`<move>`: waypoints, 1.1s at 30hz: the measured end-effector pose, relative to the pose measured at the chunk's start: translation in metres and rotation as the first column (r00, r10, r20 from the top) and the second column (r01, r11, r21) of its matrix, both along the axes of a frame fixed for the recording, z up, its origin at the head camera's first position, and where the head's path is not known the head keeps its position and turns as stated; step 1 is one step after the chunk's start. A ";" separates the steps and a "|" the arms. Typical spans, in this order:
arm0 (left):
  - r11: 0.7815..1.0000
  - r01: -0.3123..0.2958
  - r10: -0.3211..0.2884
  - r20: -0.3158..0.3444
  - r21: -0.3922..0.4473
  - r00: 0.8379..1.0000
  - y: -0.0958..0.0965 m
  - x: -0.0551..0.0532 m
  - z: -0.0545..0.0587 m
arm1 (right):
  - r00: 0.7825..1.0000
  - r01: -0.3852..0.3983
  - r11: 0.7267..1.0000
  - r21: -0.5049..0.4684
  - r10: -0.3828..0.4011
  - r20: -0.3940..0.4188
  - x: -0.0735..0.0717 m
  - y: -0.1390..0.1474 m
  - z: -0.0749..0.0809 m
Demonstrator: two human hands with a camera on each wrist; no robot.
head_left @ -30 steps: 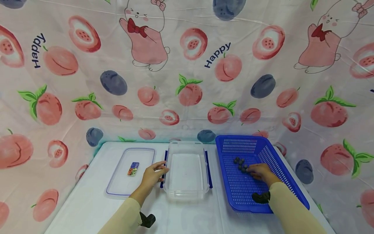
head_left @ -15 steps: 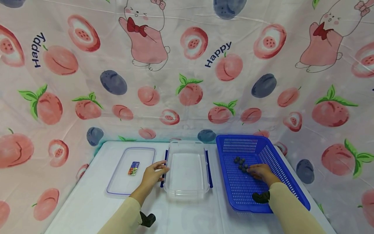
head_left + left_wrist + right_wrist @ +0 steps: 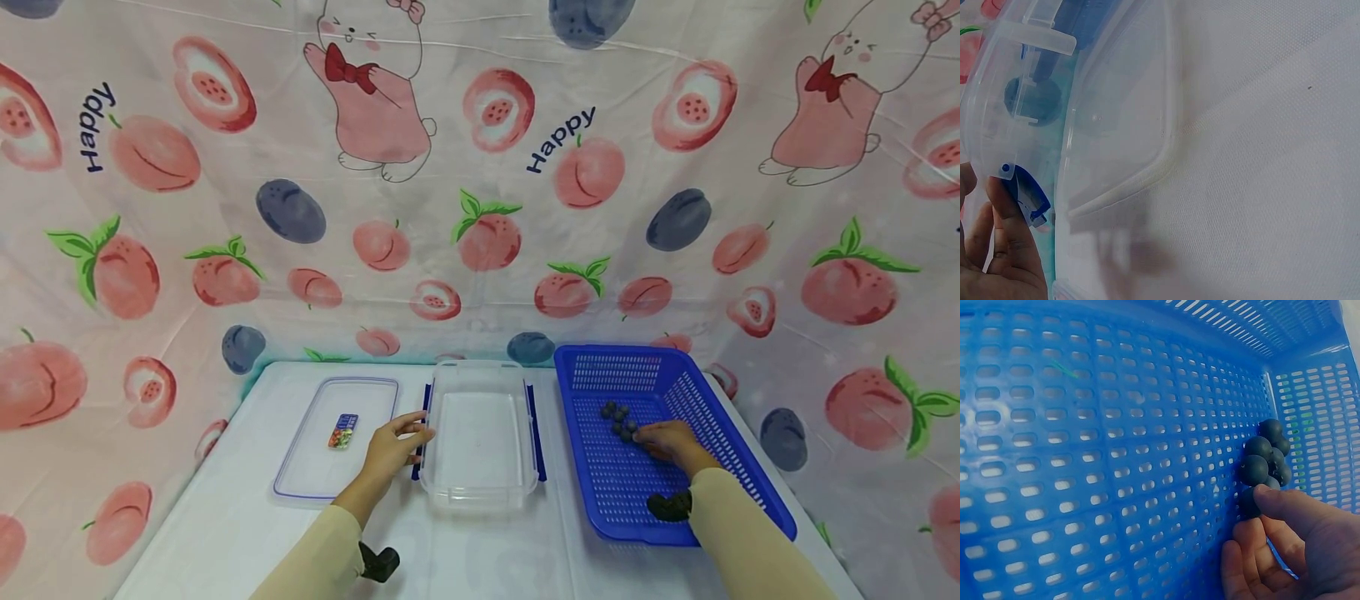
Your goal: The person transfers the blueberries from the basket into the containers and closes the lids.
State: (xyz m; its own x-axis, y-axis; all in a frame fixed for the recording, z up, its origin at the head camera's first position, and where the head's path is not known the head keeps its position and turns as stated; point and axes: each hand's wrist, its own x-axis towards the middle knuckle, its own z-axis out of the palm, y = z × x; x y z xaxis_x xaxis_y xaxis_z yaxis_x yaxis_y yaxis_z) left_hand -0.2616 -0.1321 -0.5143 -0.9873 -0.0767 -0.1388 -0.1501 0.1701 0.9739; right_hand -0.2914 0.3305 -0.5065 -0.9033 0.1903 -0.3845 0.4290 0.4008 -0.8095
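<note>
A clear plastic container (image 3: 477,446) with blue side clips stands in the middle of the table. My left hand (image 3: 392,450) rests against its left side; in the left wrist view, the fingers (image 3: 1015,240) touch it by a blue clip (image 3: 1030,195). To the right, my right hand (image 3: 675,443) reaches into a blue perforated basket (image 3: 611,500). Thumb and fingers pinch a dark blueberry (image 3: 1249,501) at the near end of a small cluster. Several other blueberries (image 3: 1257,469) lie together just beyond the fingertips, on the basket floor.
A clear lid (image 3: 307,471) with a blue seal and a colourful label (image 3: 342,432) lies flat left of the container. White cloth covers the table (image 3: 465,558). A fruit-patterned curtain (image 3: 480,183) hangs behind its back edge.
</note>
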 end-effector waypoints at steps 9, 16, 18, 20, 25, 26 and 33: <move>1.000 -0.001 0.001 -0.003 -0.006 1.000 -0.001 0.000 -0.001 | 1.000 -0.009 1.000 0.015 0.009 -0.009 0.000 0.000 0.000; 1.000 -0.003 0.003 -0.003 -0.005 1.000 -0.001 0.001 -0.001 | 1.000 0.005 1.000 0.016 -0.005 0.005 -0.002 0.000 0.000; 1.000 -0.004 0.004 -0.003 -0.006 1.000 -0.001 0.001 -0.001 | 1.000 0.020 1.000 0.007 -0.020 0.010 -0.002 -0.001 0.001; 1.000 -0.004 0.004 -0.003 -0.006 1.000 0.000 0.001 -0.001 | 0.999 0.030 1.000 -0.009 -0.030 0.014 -0.002 -0.001 0.002; 1.000 -0.006 0.006 -0.003 -0.004 1.000 0.000 0.003 0.000 | 0.998 0.070 0.991 -0.118 -0.070 0.009 -0.001 0.001 0.006; 1.000 -0.007 0.007 -0.004 -0.004 1.000 0.000 0.003 0.000 | 0.997 0.077 0.986 -0.147 -0.077 0.005 -0.001 0.002 0.006; 1.000 -0.007 0.007 -0.008 -0.001 1.000 0.000 0.002 -0.001 | 0.994 0.101 0.959 -0.264 -0.110 -0.019 0.004 0.005 0.011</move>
State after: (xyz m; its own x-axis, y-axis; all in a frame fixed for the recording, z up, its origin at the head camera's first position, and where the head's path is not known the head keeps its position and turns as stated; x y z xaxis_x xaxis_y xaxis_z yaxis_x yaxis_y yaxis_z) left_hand -0.2591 -0.1323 -0.5158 -0.9879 -0.0834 -0.1306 -0.1433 0.1703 0.9749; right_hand -0.2876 0.3356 -0.4953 -0.8966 0.1815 -0.4040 0.4287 0.1263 -0.8946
